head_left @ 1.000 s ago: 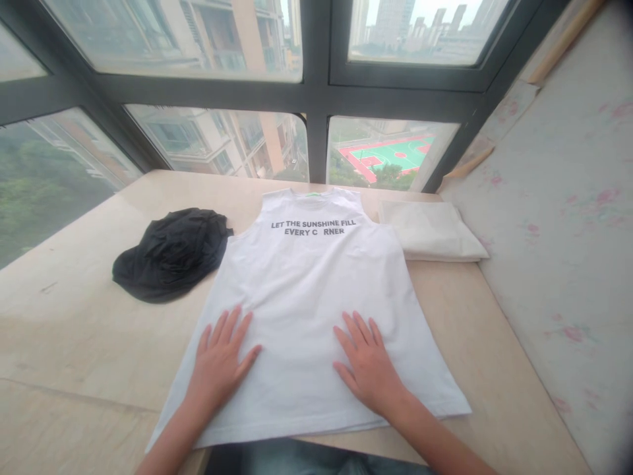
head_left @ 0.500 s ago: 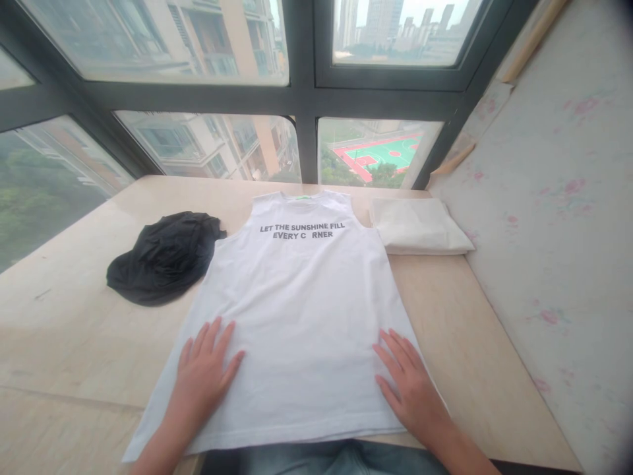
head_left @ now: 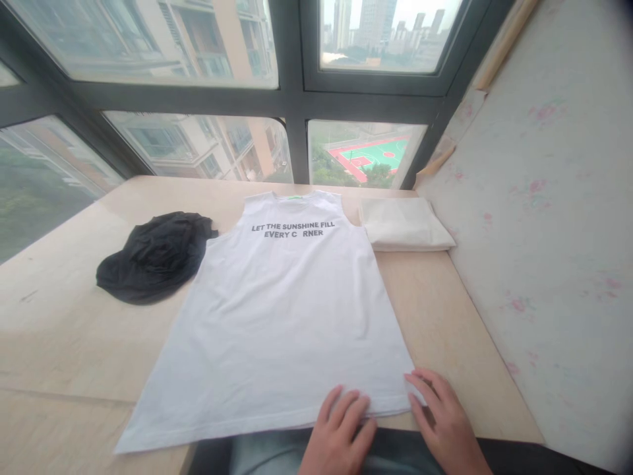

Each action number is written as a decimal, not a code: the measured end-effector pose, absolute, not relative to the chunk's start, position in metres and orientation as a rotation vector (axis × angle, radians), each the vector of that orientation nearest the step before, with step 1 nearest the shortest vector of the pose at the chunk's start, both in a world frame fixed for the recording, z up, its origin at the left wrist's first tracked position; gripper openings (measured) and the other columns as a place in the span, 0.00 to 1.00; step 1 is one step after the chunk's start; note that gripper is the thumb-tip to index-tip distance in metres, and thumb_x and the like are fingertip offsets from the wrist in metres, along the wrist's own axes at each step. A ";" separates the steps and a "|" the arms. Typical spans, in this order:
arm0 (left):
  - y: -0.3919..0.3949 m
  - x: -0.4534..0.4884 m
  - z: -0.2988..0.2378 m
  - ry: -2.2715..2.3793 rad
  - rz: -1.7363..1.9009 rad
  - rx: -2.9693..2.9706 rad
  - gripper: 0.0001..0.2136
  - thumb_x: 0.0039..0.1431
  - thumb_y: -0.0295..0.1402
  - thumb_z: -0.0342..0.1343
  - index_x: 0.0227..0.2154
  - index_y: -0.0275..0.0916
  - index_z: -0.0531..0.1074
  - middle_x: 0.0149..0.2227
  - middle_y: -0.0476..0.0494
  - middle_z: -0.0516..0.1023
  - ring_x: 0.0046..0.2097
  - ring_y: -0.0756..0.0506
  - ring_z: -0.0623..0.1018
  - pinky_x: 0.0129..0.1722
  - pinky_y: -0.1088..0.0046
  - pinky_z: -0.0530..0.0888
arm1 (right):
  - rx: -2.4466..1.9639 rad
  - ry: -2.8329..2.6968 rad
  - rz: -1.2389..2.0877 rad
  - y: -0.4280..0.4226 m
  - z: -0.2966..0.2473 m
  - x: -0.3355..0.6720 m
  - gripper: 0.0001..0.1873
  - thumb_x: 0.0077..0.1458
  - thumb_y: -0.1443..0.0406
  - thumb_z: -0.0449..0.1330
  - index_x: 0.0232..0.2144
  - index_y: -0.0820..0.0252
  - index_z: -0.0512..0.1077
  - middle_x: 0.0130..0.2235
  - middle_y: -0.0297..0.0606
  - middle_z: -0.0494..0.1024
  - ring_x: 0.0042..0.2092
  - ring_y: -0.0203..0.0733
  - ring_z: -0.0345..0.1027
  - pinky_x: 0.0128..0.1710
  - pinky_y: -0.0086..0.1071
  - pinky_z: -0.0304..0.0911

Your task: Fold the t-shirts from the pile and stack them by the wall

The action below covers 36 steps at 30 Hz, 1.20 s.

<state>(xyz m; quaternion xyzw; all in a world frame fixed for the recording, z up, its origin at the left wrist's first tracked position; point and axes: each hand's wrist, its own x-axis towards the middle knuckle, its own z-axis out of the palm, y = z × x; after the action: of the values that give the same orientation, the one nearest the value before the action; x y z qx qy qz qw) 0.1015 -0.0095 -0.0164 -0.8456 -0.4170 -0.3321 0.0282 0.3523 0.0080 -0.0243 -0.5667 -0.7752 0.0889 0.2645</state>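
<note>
A white sleeveless shirt [head_left: 291, 316] lies spread flat on the tabletop, with its collar toward the window and dark lettering across the chest. My left hand [head_left: 341, 432] is at the bottom hem, right of the middle, its fingers slightly bent and resting on the fabric. At the shirt's lower right corner, my right hand [head_left: 442, 415] touches the edge with its fingertips. Its thumb and fingers are apart, with a bit of the cloth showing between them.
A black crumpled cap-like item [head_left: 155, 257] lies left of the shirt. A folded white bag-like packet [head_left: 405, 224] rests at the right near the papered wall [head_left: 558, 231]. Beyond the pale wooden tabletop [head_left: 74, 330] stands a grey window frame [head_left: 294, 99].
My left hand has moved from the shirt's left side across to the right part of the hem. My right hand has slid down to the lower right corner. The view has shifted slightly.
</note>
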 end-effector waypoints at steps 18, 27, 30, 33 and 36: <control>0.031 0.238 0.013 -1.518 -0.024 -3.166 0.29 0.54 0.59 0.56 0.42 0.34 0.69 0.37 0.39 0.73 0.38 0.40 0.73 0.33 0.64 0.69 | -1.862 -2.247 0.447 0.238 0.051 0.324 0.17 0.62 0.60 0.52 0.46 0.55 0.76 0.48 0.39 0.80 0.42 0.42 0.74 0.41 0.32 0.62; 0.047 0.251 0.011 -1.914 0.164 -3.245 0.11 0.68 0.32 0.45 0.40 0.34 0.72 0.37 0.33 0.77 0.39 0.37 0.78 0.32 0.64 0.68 | -2.004 -2.485 0.154 0.366 0.080 0.269 0.19 0.62 0.61 0.52 0.52 0.56 0.73 0.52 0.46 0.75 0.51 0.49 0.70 0.43 0.35 0.63; 0.050 0.252 0.009 -1.960 0.186 -3.261 0.12 0.67 0.30 0.44 0.40 0.34 0.72 0.38 0.32 0.78 0.39 0.37 0.79 0.32 0.64 0.69 | -2.057 -2.541 0.221 0.390 0.075 0.256 0.15 0.58 0.62 0.56 0.45 0.59 0.77 0.49 0.49 0.77 0.49 0.51 0.71 0.42 0.36 0.64; 0.052 0.246 0.010 -1.961 0.224 -3.335 0.10 0.65 0.28 0.46 0.43 0.36 0.72 0.40 0.31 0.79 0.41 0.35 0.79 0.33 0.64 0.70 | -2.104 -2.581 0.268 0.398 0.070 0.250 0.12 0.55 0.65 0.58 0.40 0.61 0.78 0.47 0.50 0.77 0.48 0.52 0.72 0.42 0.37 0.65; 0.053 0.231 0.018 -1.951 0.256 -3.419 0.14 0.56 0.31 0.55 0.45 0.36 0.70 0.40 0.32 0.79 0.40 0.34 0.80 0.34 0.62 0.72 | -2.116 -2.584 0.263 0.396 0.070 0.247 0.14 0.57 0.65 0.56 0.43 0.62 0.77 0.50 0.52 0.76 0.51 0.55 0.70 0.44 0.39 0.65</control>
<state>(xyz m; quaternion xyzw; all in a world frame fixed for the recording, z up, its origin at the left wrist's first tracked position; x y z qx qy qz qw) 0.2308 0.0534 0.0185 -0.7978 -0.4552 0.0597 -0.3909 0.2474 0.3960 0.0701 -0.6282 -0.7671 0.0782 -0.1041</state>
